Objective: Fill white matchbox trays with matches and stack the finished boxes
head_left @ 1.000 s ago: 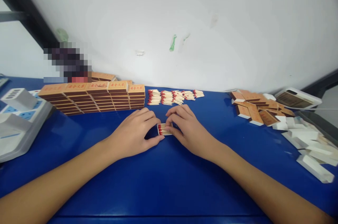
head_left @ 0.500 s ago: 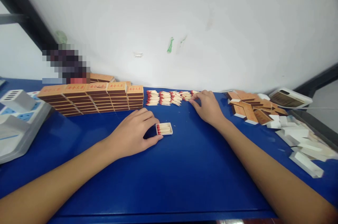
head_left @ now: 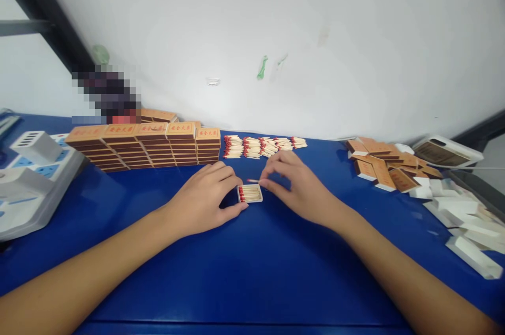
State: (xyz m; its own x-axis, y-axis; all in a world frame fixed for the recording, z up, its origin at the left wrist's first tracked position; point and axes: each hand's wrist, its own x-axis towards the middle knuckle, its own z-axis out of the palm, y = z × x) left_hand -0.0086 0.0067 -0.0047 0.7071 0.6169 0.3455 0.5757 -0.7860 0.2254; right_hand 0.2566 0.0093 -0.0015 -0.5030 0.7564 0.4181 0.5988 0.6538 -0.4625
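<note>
A small white tray of red-tipped matches [head_left: 250, 193] lies on the blue table [head_left: 252, 266]. My left hand [head_left: 205, 198] curls round the tray's left end, thumb and fingers steadying it. My right hand [head_left: 294, 182] hovers just right of the tray and pinches a single match [head_left: 253, 181] over it. Behind, bundles of loose matches [head_left: 263, 146] lie in a row near the wall.
Stacked orange matchboxes [head_left: 145, 144] stand at the back left. At the right lie a heap of orange sleeves [head_left: 389, 164] and white empty trays [head_left: 461, 219]. A white power strip [head_left: 29, 180] sits at the far left. A phone [head_left: 447, 150] rests at the back right.
My right hand reached back to the match bundles, then returned to the tray with a match pinched in it. My left hand has stayed on the tray.
</note>
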